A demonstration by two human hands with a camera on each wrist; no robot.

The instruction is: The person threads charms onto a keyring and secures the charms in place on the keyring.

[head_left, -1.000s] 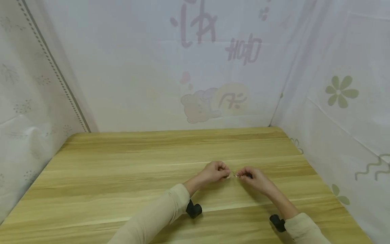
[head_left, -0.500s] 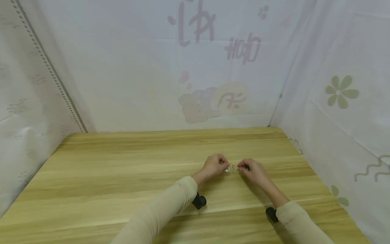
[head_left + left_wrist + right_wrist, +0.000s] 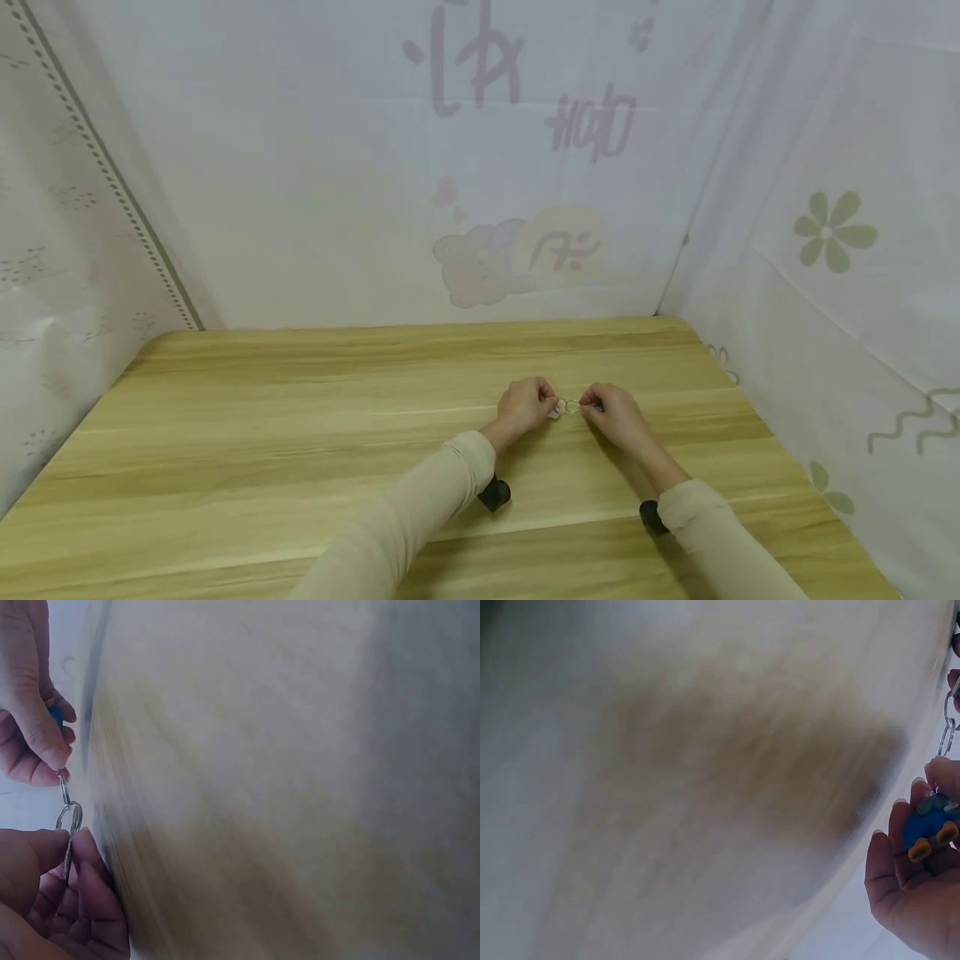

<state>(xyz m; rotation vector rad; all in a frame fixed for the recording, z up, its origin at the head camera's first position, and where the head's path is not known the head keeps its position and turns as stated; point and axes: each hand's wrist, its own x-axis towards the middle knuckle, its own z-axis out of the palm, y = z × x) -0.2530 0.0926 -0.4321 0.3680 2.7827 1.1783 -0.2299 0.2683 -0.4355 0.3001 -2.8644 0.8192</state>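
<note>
My left hand [image 3: 527, 406] pinches a metal key ring [image 3: 76, 817] between thumb and fingers. A small silvery piece [image 3: 555, 412] shows below its fingertips. Opposite it, my right hand [image 3: 617, 415] holds a keychain charm, a blue figure [image 3: 926, 825] with orange feet, lying against the curled fingers. The charm's chain [image 3: 64, 787] comes out at the right thumb tip and meets the key ring, so linked metal loops span the short gap between both hands. My left fingers partly cover the ring's lower part.
Both hands are over a wood-grain table [image 3: 262, 467]. Pale printed cloth [image 3: 337, 208] hangs behind it and along both sides. A black wrist device [image 3: 495, 493] is under the left cuff, and another black device [image 3: 652, 517] is by the right cuff.
Both hands have moved a little farther from me over the table, still holding the ring and charm. The loops between them show more plainly. The head view has shifted slightly.
</note>
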